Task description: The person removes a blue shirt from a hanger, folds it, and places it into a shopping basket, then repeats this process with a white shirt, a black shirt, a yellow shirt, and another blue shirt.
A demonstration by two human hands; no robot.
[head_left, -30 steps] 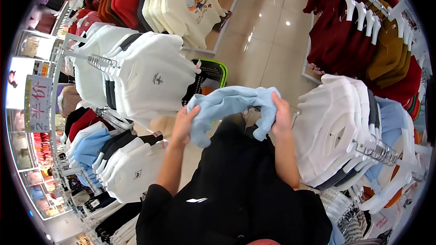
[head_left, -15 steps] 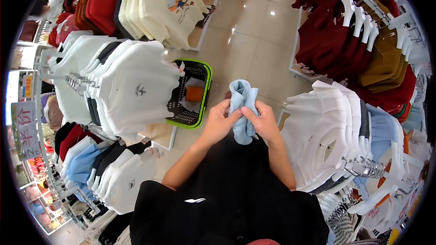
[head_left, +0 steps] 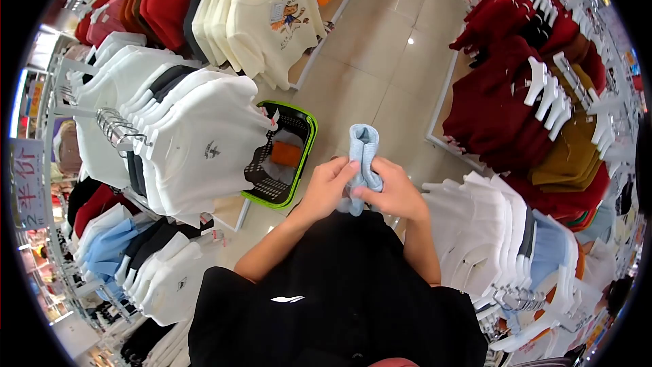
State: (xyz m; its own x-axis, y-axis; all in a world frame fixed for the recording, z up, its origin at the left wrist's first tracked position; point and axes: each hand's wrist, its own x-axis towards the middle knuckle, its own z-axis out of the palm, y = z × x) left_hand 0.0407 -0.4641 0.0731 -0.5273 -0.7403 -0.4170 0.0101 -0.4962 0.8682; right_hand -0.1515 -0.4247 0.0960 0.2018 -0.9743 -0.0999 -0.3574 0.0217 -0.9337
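Observation:
In front of my chest I hold a light blue folded cloth; its upper end is doubled into a loop, and its exact kind does not show. My left hand grips its left side with the thumb on top. From the right, my right hand closes on it, thumb pressed across the lower part. The fingers behind the cloth are hidden, and its lower end is slightly blurred.
On the floor ahead to the left stands a black basket with a green rim, holding an orange item and grey cloth. Racks of white shirts flank me, with dark red tops beyond on the right. A tiled aisle runs ahead.
The cloth is now narrower and more upright, folded closer together between my hands. Both hands have shifted their hold slightly. The view has turned a little, so the racks and basket appear moved.

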